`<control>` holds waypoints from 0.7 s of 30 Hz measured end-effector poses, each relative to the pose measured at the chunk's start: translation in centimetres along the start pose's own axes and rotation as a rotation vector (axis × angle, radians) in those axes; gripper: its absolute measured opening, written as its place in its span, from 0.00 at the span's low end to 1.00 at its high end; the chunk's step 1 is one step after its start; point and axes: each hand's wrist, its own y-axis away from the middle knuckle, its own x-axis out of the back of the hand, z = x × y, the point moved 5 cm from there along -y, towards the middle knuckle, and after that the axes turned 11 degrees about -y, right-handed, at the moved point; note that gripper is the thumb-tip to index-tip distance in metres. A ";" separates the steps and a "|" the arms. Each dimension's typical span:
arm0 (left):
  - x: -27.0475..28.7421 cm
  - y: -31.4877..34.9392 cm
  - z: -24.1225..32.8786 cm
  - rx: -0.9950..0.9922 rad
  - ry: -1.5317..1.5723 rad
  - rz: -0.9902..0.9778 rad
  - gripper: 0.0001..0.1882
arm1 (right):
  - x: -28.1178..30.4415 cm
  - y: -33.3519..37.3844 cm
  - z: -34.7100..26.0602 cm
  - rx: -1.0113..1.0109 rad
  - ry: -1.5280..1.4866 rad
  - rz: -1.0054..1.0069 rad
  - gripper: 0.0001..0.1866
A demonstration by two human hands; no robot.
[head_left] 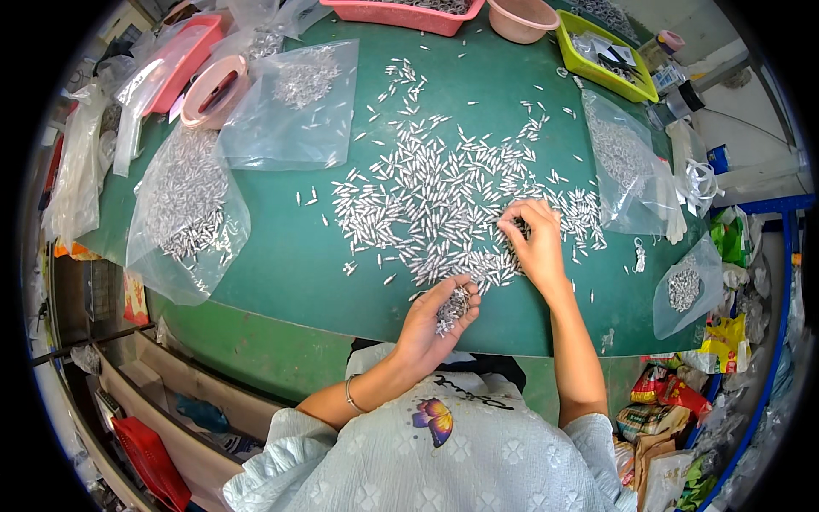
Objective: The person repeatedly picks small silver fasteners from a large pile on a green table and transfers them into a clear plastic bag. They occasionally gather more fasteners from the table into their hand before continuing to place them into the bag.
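Observation:
A wide, loose pile of small silvery, pointed metal parts point(426, 183) is spread over the green tabletop point(281, 256). At the table's near edge my left hand point(420, 331) is cupped, palm up, its fingers curled round a handful of small metal pieces point(452, 311). My right hand point(539, 247) is over the right side of the pile, with thumb and fingertips bent together in a pinch. Whatever lies between those fingertips is too small or too hidden to make out.
Clear plastic bags of parts lie left point(183, 192), upper left point(311, 94) and right point(627, 162); a smaller bag point(685, 290) lies near the right edge. Pink trays, round bowls point(522, 24) and a yellow-green basket point(597, 72) line the far side.

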 end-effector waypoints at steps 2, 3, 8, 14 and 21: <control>-0.7 0.1 0.5 -0.036 0.000 0.041 0.14 | 0.0 0.3 -0.6 -0.138 -0.417 -0.149 0.07; -1.1 0.0 0.8 -0.076 0.021 0.054 0.15 | -0.3 0.5 -1.7 -0.192 -0.558 -0.255 0.07; 0.0 -0.6 0.4 -0.117 0.013 -0.017 0.14 | -1.3 -0.8 -2.1 -0.024 -0.249 -0.134 0.09; 0.1 -0.3 0.1 -0.067 -0.023 -0.077 0.12 | -3.7 -1.4 -1.8 0.210 0.140 -0.008 0.09; -0.1 0.1 0.3 -0.066 -0.045 -0.007 0.12 | -2.0 -0.7 -0.9 0.083 0.049 0.079 0.04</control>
